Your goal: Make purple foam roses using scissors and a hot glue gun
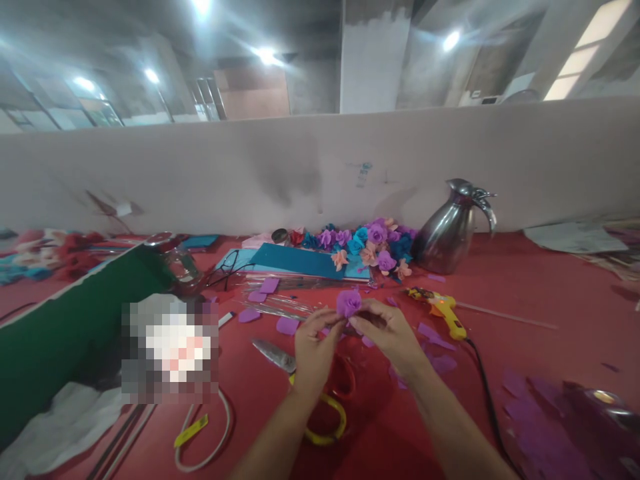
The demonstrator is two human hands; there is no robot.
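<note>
both hands, left hand [313, 343] and right hand [387, 330], pinch the purple paper flower [349, 302]; keep petal pressure light, glue gun [443, 309] at 3 o'clock, scissors [300, 380] at 6.

Nothing legible; the faint blue mark on the wall [361, 173] seems unreadable.

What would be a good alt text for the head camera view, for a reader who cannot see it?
Two bare hands, the left hand and the right hand, hold a small purple paper flower between their fingertips above a red table. Scissors lie under the hands and a yellow glue gun lies to the right. Behind stand finished paper flowers and a steel jug.
</note>
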